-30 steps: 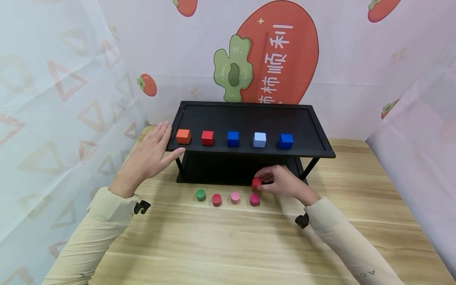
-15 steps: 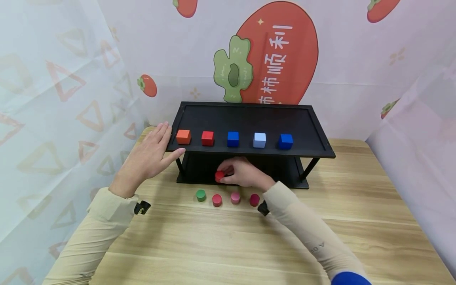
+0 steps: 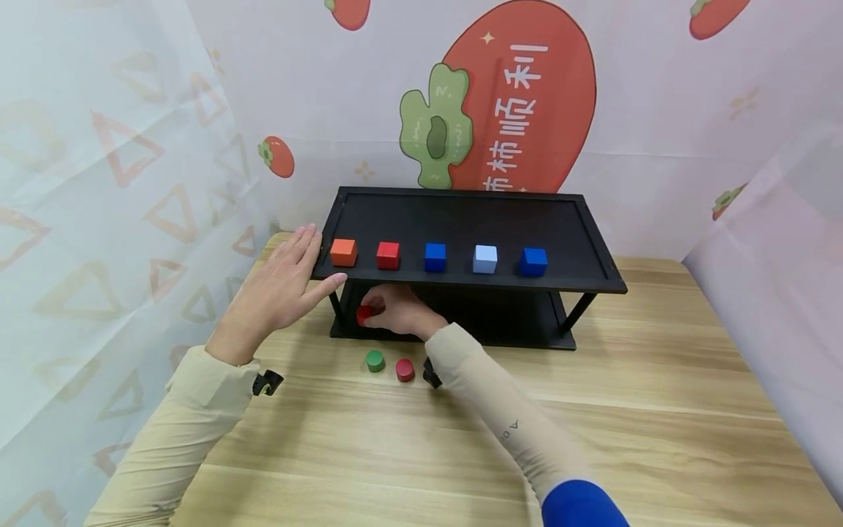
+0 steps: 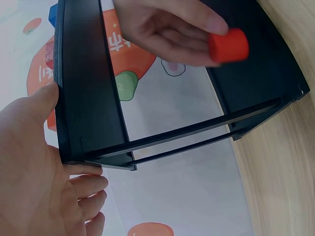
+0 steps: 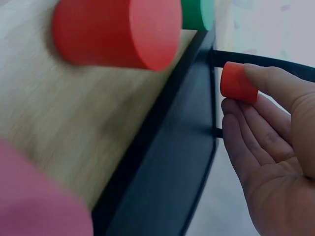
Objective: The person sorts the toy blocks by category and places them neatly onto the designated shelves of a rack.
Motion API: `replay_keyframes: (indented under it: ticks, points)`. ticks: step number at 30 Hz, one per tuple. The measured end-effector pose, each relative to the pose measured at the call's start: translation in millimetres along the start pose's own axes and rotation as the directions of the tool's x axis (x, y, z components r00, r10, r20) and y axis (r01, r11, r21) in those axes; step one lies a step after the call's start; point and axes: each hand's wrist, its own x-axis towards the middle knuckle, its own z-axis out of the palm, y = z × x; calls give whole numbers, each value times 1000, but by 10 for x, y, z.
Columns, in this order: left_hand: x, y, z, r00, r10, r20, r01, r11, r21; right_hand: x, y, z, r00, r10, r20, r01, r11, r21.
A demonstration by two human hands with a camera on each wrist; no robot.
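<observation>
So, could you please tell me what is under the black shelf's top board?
The lower board and the right hand pinching a red cylinder; in the head view, the top board hides the lower board's rear.

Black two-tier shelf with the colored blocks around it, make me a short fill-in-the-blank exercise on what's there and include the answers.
1. On top of the black two-tier shelf, the cube nearest the left hand is ____.
2. The light blue cube stands between two ____ cubes.
3. The right hand holds a ____ cylinder.
4. In the head view, the leftmost cylinder on the wooden table is ____.

Missing words: orange; dark blue; red; green.
</observation>
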Motion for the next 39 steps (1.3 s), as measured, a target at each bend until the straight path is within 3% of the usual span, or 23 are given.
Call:
replay_keyframes:
  ticks: [9, 16, 21, 28, 32, 39]
  points:
    - [2, -14, 2, 1000, -8, 10, 8, 1000, 4, 190, 71, 161, 1000, -10, -18, 10, 1000, 8]
    - [14, -7, 16, 1000, -5, 0, 5, 1000, -2, 177, 67, 140, 1000, -15, -20, 15, 1000, -8]
    - [7, -17, 27, 1000, -6, -4, 6, 1000, -7, 31, -22, 12, 999, -8, 32, 9, 999, -32]
    - [7, -21, 18, 1000, -14, -5, 14, 1000, 4, -318, -78, -137, 976, -83, 203, 109, 987, -119]
    - [9, -21, 14, 1000, -14, -8, 14, 1000, 6, -466, -38, -105, 962, -73, 262, 103, 989, -105]
    - [7, -7, 14, 1000, -9, -3, 9, 1000, -1, -564, 89, 76, 962, -87, 258, 105, 993, -58]
